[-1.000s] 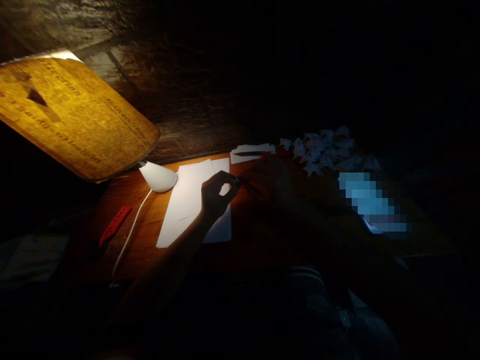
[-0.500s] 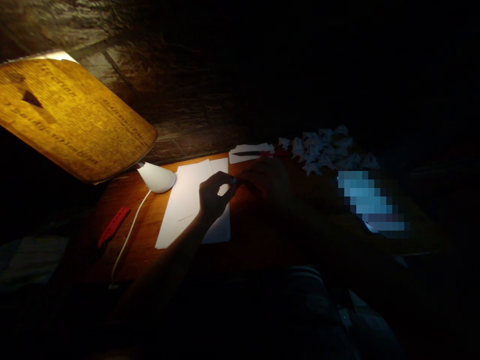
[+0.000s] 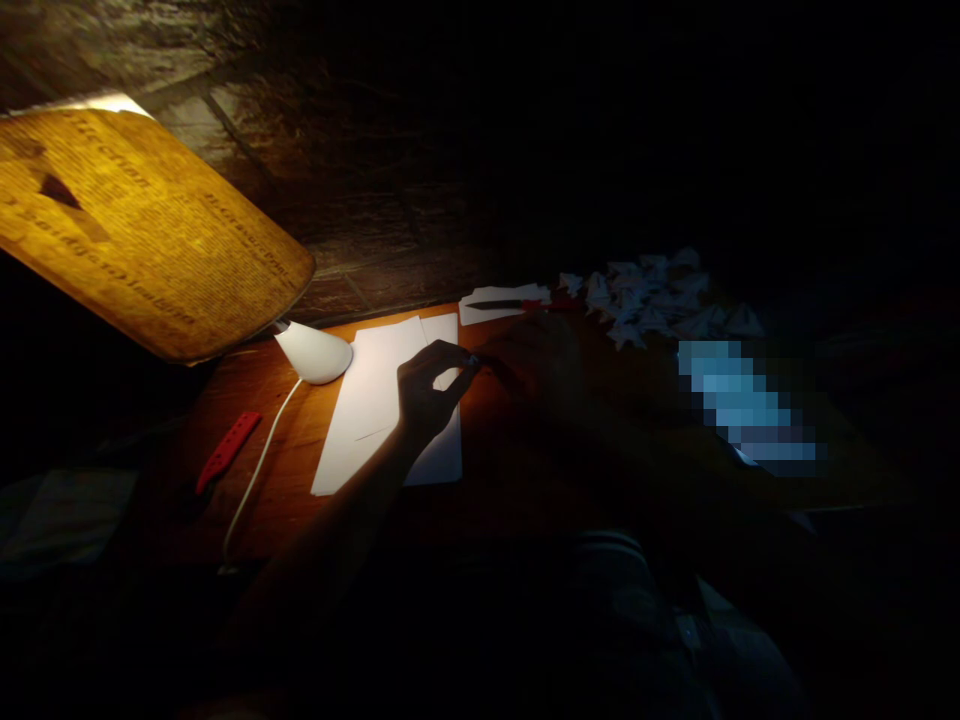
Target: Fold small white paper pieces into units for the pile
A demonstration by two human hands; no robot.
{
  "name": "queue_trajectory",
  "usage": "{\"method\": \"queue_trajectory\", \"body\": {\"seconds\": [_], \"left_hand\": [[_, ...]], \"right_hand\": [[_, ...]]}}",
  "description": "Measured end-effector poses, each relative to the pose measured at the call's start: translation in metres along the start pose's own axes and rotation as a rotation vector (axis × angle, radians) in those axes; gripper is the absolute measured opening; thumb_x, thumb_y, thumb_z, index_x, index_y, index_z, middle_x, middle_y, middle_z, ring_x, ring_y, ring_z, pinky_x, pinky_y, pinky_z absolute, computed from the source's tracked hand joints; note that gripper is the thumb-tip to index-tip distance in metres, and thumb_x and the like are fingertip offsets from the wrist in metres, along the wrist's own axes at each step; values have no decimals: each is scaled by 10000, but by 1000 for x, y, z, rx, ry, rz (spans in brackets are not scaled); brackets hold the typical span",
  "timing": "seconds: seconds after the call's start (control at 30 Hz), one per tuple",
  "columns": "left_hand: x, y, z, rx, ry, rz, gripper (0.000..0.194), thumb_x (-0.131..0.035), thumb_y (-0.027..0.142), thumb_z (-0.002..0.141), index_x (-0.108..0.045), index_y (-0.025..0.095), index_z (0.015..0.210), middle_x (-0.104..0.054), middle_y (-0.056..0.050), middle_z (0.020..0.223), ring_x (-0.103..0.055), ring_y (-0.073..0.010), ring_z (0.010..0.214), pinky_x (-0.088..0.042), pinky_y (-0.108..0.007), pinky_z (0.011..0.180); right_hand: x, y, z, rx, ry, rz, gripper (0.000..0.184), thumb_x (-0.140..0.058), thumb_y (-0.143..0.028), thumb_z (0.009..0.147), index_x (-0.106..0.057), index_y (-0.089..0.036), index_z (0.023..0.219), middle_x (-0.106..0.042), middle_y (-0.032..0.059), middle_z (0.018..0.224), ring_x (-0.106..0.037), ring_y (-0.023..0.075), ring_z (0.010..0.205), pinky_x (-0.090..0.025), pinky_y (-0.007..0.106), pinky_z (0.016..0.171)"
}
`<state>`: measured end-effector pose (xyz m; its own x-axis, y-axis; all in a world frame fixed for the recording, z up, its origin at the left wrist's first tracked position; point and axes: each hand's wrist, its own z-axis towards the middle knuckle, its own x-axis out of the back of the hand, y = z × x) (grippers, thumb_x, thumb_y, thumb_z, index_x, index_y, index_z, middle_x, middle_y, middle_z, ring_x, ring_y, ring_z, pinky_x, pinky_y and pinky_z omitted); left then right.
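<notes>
The scene is very dark, lit only by a small lamp. My left hand point(image 3: 427, 392) hovers over white paper sheets point(image 3: 367, 405) on the wooden table point(image 3: 285, 470), its thumb and fingers pinched on a tiny piece I cannot make out. My right hand point(image 3: 534, 362) is a dim shape just right of it, fingers curled toward the same small piece. The two hands meet at their fingertips.
A white lamp base point(image 3: 313, 352) with a cord point(image 3: 255, 470) stands left of the paper, under a glowing printed shade point(image 3: 142, 230). A red strip point(image 3: 229, 452) lies at the left. Several small folded white pieces point(image 3: 649, 295) are heaped at the back right, near a paper slip point(image 3: 499, 302). A bright screen point(image 3: 742, 405) glows at the right.
Nothing has visibly changed apart from a slight shift of the view; both hands stay pinched together over the paper.
</notes>
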<state>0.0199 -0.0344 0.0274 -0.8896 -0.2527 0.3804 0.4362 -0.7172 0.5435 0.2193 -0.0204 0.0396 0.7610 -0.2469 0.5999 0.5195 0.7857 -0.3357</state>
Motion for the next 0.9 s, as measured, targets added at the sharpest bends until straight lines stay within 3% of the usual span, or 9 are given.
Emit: {"method": "queue_trajectory", "body": {"seconds": [0.3,0.9], "left_hand": [[2,4,2,-85,8,145,70,-756,225,942,-795,226,884,-782,-18,870,-729,-146,779,-619,-294,719],[3,5,0,-119,14,142,62,-763,154,913,-782,212,902,-782,-23,895,-727,-152,783,-594,-283,718]], "right_hand": [[1,-3,-2,-45,-26,-19,207,-622,-331,1027,-790,-275,1136,-741,72,1036,-578,305,1069,-423,464,928],[1,-3,0,-23,-52,-24,183,-614,-318,1030,-744,-220,946,-738,82,971,-598,301,1042,-391,455,921]]}}
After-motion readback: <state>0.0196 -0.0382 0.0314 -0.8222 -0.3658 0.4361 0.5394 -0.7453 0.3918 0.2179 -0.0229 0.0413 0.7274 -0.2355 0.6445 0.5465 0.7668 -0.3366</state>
